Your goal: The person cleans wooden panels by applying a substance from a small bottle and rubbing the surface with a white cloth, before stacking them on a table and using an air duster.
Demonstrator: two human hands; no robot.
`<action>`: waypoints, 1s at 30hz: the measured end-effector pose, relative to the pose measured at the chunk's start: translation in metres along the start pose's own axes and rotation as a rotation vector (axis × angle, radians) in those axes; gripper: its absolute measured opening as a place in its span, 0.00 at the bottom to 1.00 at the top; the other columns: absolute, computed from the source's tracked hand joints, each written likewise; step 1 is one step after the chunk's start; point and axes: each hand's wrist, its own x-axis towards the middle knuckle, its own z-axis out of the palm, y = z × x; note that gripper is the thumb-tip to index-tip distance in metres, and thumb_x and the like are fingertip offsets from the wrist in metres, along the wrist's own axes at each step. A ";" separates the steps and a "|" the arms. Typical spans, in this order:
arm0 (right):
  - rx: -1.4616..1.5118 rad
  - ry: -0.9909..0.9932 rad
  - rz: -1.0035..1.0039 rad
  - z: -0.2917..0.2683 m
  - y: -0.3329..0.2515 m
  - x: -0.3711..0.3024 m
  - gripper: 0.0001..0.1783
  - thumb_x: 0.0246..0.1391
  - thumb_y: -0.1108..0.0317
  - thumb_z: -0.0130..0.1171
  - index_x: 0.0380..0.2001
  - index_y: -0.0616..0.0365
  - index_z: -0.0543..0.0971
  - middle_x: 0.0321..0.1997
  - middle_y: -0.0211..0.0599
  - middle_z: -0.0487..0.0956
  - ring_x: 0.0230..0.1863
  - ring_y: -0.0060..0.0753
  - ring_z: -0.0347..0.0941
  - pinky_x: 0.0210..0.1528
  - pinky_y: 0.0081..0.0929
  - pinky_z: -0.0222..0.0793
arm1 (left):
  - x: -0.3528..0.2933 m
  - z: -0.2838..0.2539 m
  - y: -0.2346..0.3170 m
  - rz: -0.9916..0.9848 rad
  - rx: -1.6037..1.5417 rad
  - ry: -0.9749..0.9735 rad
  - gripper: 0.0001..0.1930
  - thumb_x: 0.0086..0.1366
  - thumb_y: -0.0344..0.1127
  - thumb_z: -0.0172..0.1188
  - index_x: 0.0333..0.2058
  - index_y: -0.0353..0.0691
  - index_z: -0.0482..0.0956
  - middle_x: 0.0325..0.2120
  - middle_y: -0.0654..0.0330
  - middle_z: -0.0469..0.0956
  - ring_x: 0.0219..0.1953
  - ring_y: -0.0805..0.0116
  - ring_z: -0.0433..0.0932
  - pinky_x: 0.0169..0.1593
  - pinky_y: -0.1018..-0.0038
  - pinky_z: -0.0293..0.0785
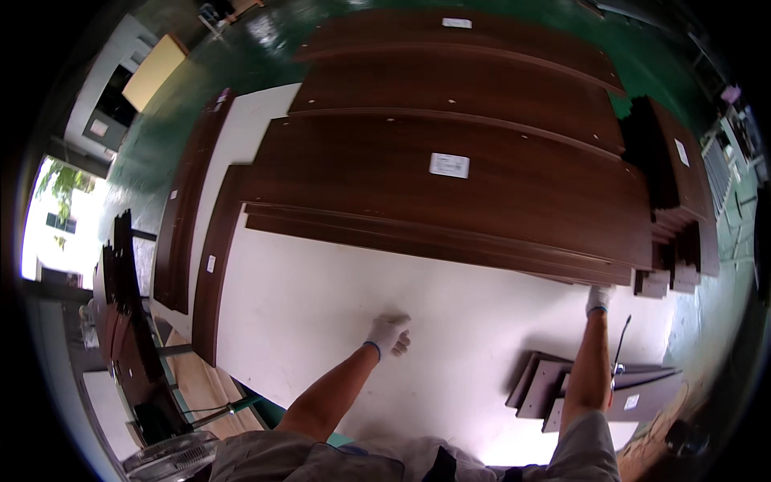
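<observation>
My left hand (391,333), in a white glove, is held over the white tabletop (337,281) with its fingers curled in. Nothing shows in it. Farther right, my gloved right hand (598,299) grips the near right corner of a stack of long brown boards (337,173); its fingertips are hidden at the board edge. A white label (449,165) is stuck on the top board of that stack. Behind it lie a second long brown board (377,80) and a third (530,40).
Several small dark panels (542,386) lie by my right forearm, near a thin black rod (622,341). Stepped brown boards (671,169) stand at the right. Narrow brown strips (217,273) lie along the left. A fan (173,456) is at the lower left.
</observation>
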 end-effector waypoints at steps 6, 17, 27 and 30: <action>-0.427 -0.154 -0.128 0.004 -0.017 -0.108 0.27 0.67 0.56 0.51 0.63 0.61 0.73 0.66 0.55 0.73 0.66 0.60 0.67 0.68 0.47 0.64 | 0.001 -0.004 -0.008 0.005 0.052 0.024 0.19 0.68 0.50 0.63 0.26 0.40 0.77 0.17 0.57 0.78 0.14 0.66 0.77 0.17 0.69 0.73; -0.305 -0.406 -0.097 -0.039 -0.083 -0.231 0.20 0.54 0.54 0.61 0.48 0.51 0.82 0.50 0.45 0.84 0.50 0.53 0.80 0.48 0.41 0.78 | 0.024 -0.003 -0.016 0.064 0.192 0.099 0.20 0.66 0.55 0.65 0.30 0.42 0.77 0.20 0.58 0.80 0.16 0.64 0.79 0.20 0.66 0.77; 0.774 -0.164 0.395 -0.121 -0.272 -0.161 0.30 0.61 0.48 0.65 0.46 0.71 0.82 0.39 0.37 0.83 0.38 0.29 0.78 0.41 0.27 0.75 | -0.023 0.000 -0.101 0.176 -0.111 -0.008 0.13 0.70 0.44 0.62 0.38 0.39 0.76 0.33 0.53 0.83 0.29 0.59 0.84 0.30 0.66 0.81; 0.521 -0.347 0.335 -0.133 -0.304 -0.179 0.29 0.57 0.55 0.70 0.49 0.72 0.81 0.44 0.42 0.84 0.41 0.33 0.80 0.47 0.29 0.77 | -0.036 -0.026 -0.092 0.214 -0.164 -0.020 0.13 0.71 0.45 0.61 0.39 0.40 0.76 0.35 0.53 0.83 0.33 0.59 0.84 0.32 0.65 0.82</action>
